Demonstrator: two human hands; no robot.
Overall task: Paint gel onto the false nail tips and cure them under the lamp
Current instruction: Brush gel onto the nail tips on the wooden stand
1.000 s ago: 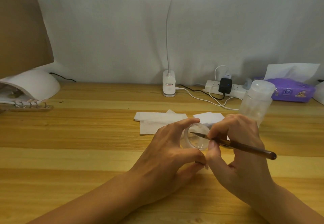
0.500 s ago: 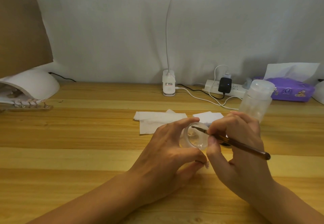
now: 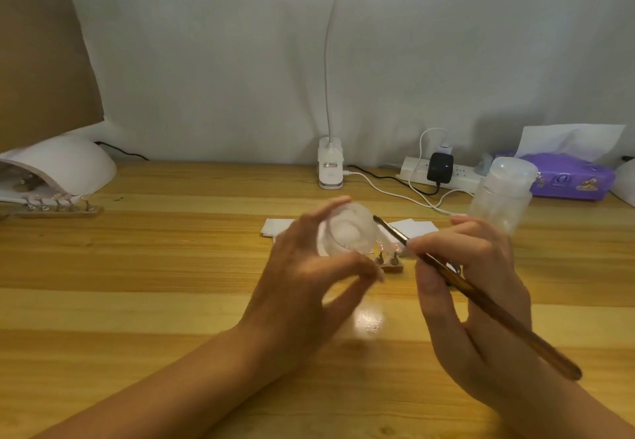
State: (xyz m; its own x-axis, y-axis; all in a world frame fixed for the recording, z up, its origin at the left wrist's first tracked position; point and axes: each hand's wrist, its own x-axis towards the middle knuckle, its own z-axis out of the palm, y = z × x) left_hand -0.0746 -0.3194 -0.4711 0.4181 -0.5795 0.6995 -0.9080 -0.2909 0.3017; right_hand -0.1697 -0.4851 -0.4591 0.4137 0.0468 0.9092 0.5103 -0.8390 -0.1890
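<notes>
Wooden desk (image 3: 171, 266), jar (image 3: 347, 235) gripped left, brush (image 3: 498, 315) right

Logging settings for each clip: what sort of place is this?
Probably a home nail-art workspace: a white curing lamp at left, a stand of nail tips before it, a clip-on desk light behind.

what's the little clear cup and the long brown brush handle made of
The small clear cup looks like glass or clear plastic: see-through walls, though blur leaves it open. The long brown brush handle looks like lacquered wood or resin: streaky grain, glossy sheen.
</notes>
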